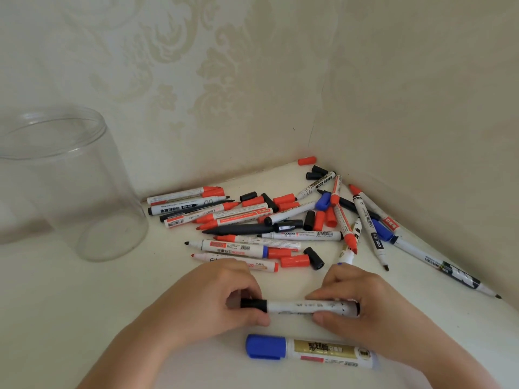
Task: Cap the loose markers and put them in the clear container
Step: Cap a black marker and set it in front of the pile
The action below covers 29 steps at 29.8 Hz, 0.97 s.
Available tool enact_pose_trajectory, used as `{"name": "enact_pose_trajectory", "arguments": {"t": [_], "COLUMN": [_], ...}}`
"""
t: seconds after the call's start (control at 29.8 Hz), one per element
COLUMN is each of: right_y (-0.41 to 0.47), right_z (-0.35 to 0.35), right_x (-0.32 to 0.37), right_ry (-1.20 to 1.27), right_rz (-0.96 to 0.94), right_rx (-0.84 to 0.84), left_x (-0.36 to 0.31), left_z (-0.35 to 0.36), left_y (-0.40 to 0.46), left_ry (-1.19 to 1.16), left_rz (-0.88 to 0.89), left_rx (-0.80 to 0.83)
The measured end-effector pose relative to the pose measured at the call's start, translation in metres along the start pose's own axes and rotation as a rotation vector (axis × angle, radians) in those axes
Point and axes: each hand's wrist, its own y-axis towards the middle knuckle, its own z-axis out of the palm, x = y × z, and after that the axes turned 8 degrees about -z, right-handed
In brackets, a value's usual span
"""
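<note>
White tabletop [84, 318]: markers [252, 228], caps [295, 261], container [70, 178].

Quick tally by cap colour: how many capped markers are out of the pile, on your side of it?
Black cap: 1, the white black-capped marker gripped by the left hand and the right hand
Blue cap: 1, the white-and-gold blue-capped marker lying on the white table
Total: 2

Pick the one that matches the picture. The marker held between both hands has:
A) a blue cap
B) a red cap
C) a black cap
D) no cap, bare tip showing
C: the held marker carries a black cap at the end gripped by the left hand, while the right hand holds the white barrel.
</note>
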Motion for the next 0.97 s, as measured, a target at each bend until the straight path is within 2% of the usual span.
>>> {"name": "enact_pose_trajectory", "arguments": {"t": [0.13,0.34,0.4,0.47,0.64,0.84,0.97], "right_y": [0.002,0.003,0.005,0.014,0.052,0.074,0.069], "right_z": [0.003,0.0,0.0,0.001,0.019,0.045,0.042], "right_x": [-0.002,-0.007,-0.005,0.004,0.031,0.036,0.026], "right_ry": [-0.055,-0.043,-0.112,-0.19,-0.307,-0.532,-0.514], "right_rz": [-0.007,0.023,0.019,-0.013,-0.145,-0.246,-0.265], "right_rx": [0.086,-0.298,-0.328,-0.273,-0.077,-0.075,-0.06], "left_x": [0.006,0.022,0.031,0.038,0.046,0.036,0.027], "left_z": [-0.005,-0.015,-0.019,-0.022,-0.022,-0.022,-0.02], "left_y": [-0.003,0.002,0.003,0.004,0.004,0.002,0.001], "left_ry": [-0.05,-0.004,-0.1,-0.181,-0.245,-0.3,-0.344], "left_rz": [-0.055,-0.221,-0.293,-0.357,-0.421,-0.356,-0.244], "left_rx": [-0.118,-0.564,-0.697,-0.777,-0.823,-0.776,-0.739]}}
